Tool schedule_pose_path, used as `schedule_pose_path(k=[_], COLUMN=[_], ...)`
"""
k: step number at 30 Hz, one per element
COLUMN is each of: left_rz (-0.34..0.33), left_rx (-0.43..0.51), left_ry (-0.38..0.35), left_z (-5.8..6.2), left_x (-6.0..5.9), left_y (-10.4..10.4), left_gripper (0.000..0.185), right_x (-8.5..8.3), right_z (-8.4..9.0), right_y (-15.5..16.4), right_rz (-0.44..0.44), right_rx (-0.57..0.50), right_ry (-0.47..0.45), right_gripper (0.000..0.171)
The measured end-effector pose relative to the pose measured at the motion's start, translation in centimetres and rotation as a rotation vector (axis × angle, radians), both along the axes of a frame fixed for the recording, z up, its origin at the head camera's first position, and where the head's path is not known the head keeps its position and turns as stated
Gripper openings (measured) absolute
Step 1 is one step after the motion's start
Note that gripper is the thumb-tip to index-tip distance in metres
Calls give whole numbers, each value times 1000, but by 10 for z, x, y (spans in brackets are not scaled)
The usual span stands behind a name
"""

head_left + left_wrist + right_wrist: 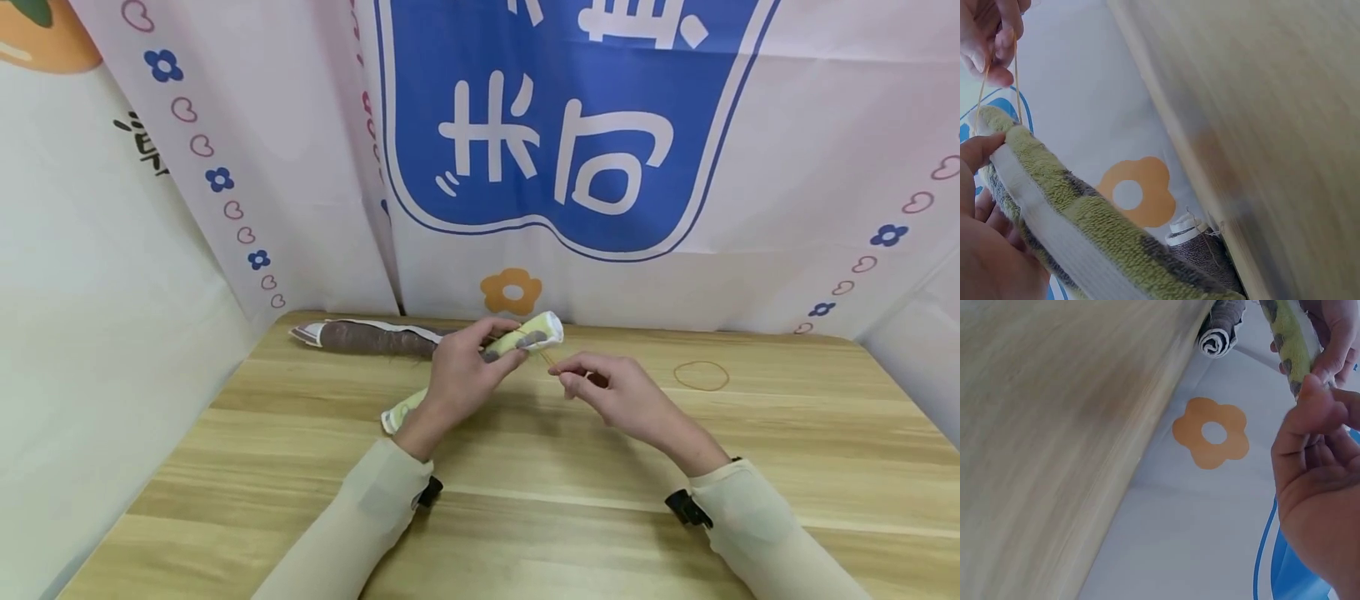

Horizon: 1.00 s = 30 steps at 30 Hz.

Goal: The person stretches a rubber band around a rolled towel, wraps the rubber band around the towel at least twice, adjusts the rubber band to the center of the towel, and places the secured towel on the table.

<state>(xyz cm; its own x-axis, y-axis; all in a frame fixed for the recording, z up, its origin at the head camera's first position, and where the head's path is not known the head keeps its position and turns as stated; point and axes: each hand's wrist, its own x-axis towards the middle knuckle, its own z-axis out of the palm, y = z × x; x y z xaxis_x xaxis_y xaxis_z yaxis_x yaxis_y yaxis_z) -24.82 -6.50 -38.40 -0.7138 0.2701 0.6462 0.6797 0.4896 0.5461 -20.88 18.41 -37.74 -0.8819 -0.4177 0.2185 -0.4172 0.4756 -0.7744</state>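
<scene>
My left hand (pixel 467 367) grips a rolled towel (pixel 545 327), yellow-green with grey patches, held slantwise over the table. In the left wrist view its white hem band (pixel 1054 219) runs along the roll, with my left thumb pressed near the far end. A thin rubber band (pixel 1017 78) goes round the roll near that end. My right hand (pixel 622 396) pinches the band and draws it away from the towel, so two taut strands show. The right wrist view has the pinching fingers (pixel 1316 403) close to the towel; the band itself is hidden there.
A dark brown rolled towel (pixel 367 337) lies along the table's back edge, left of centre; its spiral end (pixel 1214 342) shows in the right wrist view. Another rubber band (pixel 701 375) lies flat on the wooden table (pixel 585 533) at right. A printed cloth (pixel 810 108) hangs behind.
</scene>
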Motion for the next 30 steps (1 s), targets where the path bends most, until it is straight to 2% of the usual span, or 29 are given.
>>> schedule_pose_path(k=[6,12,15,19,21,23,27,30], left_rz=[-26,-109,-137,-131,-119,-105,-90,-75], left_rx=[48,73,90,117,136,153,169,171], left_ry=[-12,-103,-117,-123,-130,-138,-132,-118], left_z=[2,6,8,9,10,10,11,11], left_x=[-1,4,4,5,5,6,6,5], left_y=[-2,-1,0,-1,-1,-1,-1,-1], left_gripper=[30,28,27,26,25,25,25,25], right_x=[0,0,-1,-2,-1,-1,-2,-2], right_z=[1,-2,-4,-7,-9,-12,-15,-16], right_y=[-1,-1,-2,-3,-3,-4,-9,-14], right_rz=[-25,-88,-108,-101,-56,38,234,309], right_rx=[-68,-61,-59,-120,-157,-195,-233,-240], right_ry=[13,-1,0,37,75,127,223,303], right_gripper=[24,15,18,18,12,9,19,24])
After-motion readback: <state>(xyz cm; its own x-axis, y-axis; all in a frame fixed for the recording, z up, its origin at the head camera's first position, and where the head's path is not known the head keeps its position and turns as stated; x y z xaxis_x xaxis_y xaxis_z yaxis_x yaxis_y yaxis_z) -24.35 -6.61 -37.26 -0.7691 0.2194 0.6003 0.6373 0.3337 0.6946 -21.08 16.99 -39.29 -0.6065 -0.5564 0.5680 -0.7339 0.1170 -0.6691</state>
